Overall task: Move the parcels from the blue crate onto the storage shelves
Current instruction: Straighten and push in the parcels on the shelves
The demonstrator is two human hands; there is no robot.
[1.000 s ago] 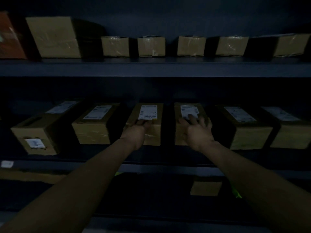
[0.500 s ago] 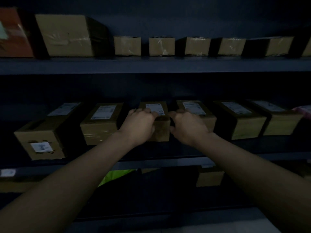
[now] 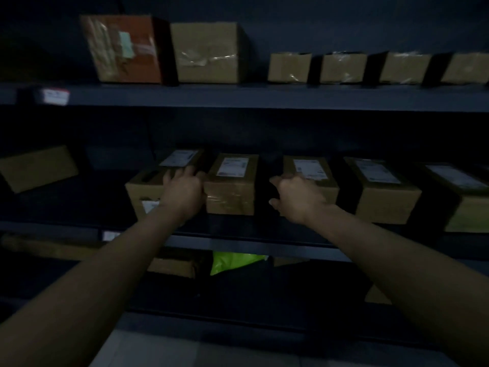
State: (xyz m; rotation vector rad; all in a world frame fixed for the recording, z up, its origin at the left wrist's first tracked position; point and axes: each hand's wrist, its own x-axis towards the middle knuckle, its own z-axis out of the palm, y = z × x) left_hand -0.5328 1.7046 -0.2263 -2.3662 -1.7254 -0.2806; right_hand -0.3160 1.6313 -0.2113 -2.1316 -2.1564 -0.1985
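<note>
A row of brown labelled parcels stands on the middle shelf (image 3: 264, 229). My left hand (image 3: 182, 190) sits in the narrow slot between the leftmost parcel (image 3: 144, 188) and the second parcel (image 3: 232, 186), bent fingers lying over the leftmost parcel's top edge. My right hand (image 3: 296, 198) is curled at the front left corner of the third parcel (image 3: 311, 172), thumb sticking into the dark gap beside the second parcel. In this dim light a grip on either box cannot be made out. The blue crate is out of view.
More parcels (image 3: 381, 189) continue to the right on the same shelf, and a tilted one (image 3: 37, 168) lies far left. The top shelf (image 3: 264, 96) carries an orange box (image 3: 124, 49), a large box (image 3: 206, 53) and several small ones. A green bag (image 3: 232, 262) lies on the lower shelf.
My view has swung left, so the shelves sit further right. Both hands left the third parcel's sides and shifted one place left, now flanking the second parcel.
</note>
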